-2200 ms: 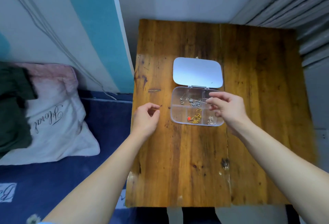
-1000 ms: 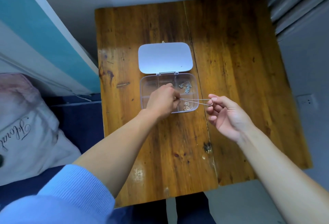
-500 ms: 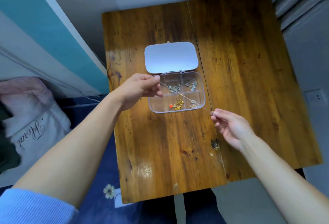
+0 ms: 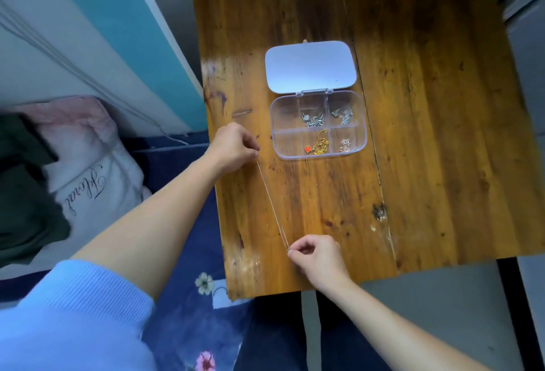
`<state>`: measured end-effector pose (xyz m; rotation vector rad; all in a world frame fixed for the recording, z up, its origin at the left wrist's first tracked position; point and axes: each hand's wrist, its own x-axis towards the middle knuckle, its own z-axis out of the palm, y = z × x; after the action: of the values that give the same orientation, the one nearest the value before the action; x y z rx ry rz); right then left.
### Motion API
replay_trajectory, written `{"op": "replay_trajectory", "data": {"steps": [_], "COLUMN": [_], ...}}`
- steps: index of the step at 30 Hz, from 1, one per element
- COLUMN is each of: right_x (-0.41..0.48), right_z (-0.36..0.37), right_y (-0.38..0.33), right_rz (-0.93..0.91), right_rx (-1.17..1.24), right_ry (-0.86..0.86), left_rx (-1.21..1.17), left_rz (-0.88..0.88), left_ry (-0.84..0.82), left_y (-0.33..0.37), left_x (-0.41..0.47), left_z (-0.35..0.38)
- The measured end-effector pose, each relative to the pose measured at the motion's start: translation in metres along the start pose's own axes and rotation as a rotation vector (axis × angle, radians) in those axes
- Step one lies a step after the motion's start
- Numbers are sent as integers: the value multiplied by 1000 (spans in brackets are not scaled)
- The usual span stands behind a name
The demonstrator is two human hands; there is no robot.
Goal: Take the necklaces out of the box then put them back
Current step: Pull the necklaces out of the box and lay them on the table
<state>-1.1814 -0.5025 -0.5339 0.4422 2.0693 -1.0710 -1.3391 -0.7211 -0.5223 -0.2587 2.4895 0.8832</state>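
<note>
Head view: the wooden table (image 4: pixel 413 164) carries a clear box (image 4: pixel 318 125) with its lid (image 4: pixel 309 66) folded flat behind it and small necklaces in four compartments. Just left of the box, the left hand (image 4: pixel 233 146) pinches one end of a thin chain (image 4: pixel 271 202); the right hand (image 4: pixel 318 255), near the table's front edge, pinches the other, the chain stretched straight between them above the wood.
</note>
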Motion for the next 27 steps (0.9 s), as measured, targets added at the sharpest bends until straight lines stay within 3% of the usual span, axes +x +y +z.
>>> {"op": "replay_trajectory", "data": {"steps": [4, 10, 17, 21, 27], "right_x": [-6, -2, 2, 3, 47], "right_z": [16, 22, 25, 0, -98], "right_y": [5, 9, 10, -1, -64], "right_rz": [-44, -102, -144, -183, -348], "right_rx": [-166, -220, -392, -373, -221], "right_ry": [2, 15, 17, 5, 312], "left_rx": [78, 61, 127, 143, -126], "left_rz": [31, 61, 85, 59, -53], "left_ry": [38, 163, 171, 229, 311], "left_y": [-7, -6, 3, 0, 1], "left_x": [-1, 3, 6, 2, -1], "left_z": [17, 24, 27, 17, 5]}}
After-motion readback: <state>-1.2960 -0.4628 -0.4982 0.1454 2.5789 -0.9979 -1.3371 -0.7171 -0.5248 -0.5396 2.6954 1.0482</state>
